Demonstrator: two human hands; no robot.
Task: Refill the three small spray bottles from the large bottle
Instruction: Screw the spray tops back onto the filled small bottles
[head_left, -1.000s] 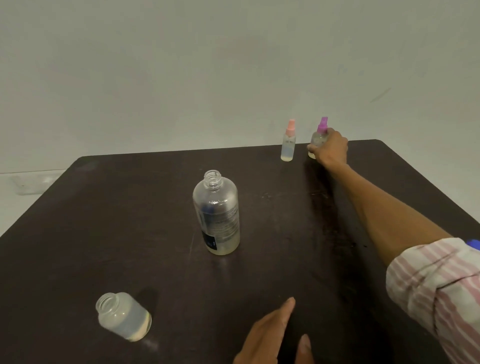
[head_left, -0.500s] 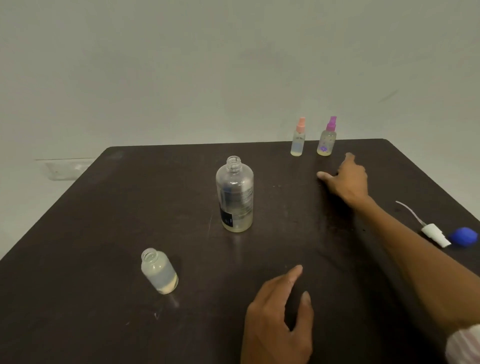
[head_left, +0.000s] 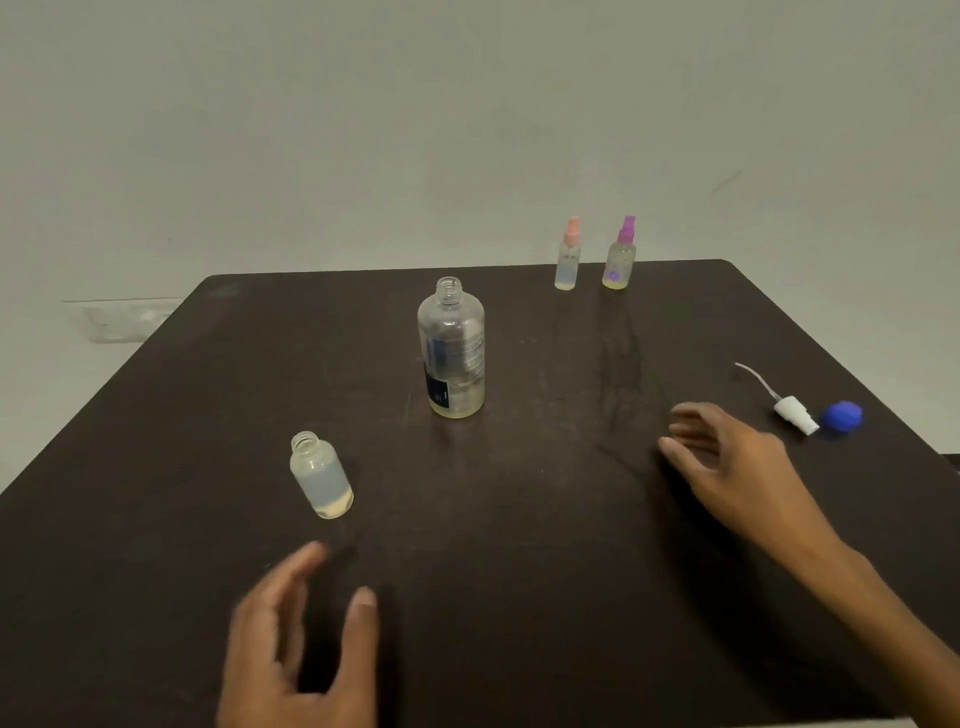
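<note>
The large clear bottle (head_left: 451, 349) stands uncapped mid-table with a little yellowish liquid at its bottom. A small uncapped bottle (head_left: 320, 475) stands at the front left, cloudy liquid inside. Two capped small spray bottles stand at the far edge: one with a pink top (head_left: 568, 254), one with a purple top (head_left: 620, 253). A white spray head (head_left: 792, 411) with its tube and a blue cap (head_left: 841, 415) lie at the right. My right hand (head_left: 727, 460) hovers open over the table, left of the spray head. My left hand (head_left: 301, 644) is open near the front edge, below the small bottle.
The dark table (head_left: 519, 519) ends close behind the two capped bottles, against a plain pale wall. Its right edge runs just past the blue cap. A pale socket plate (head_left: 122, 322) is on the wall at left.
My right hand let go of the purple-topped bottle at the far edge and drew back toward me and to the right. My left hand lifted slightly. The view pulled back.
</note>
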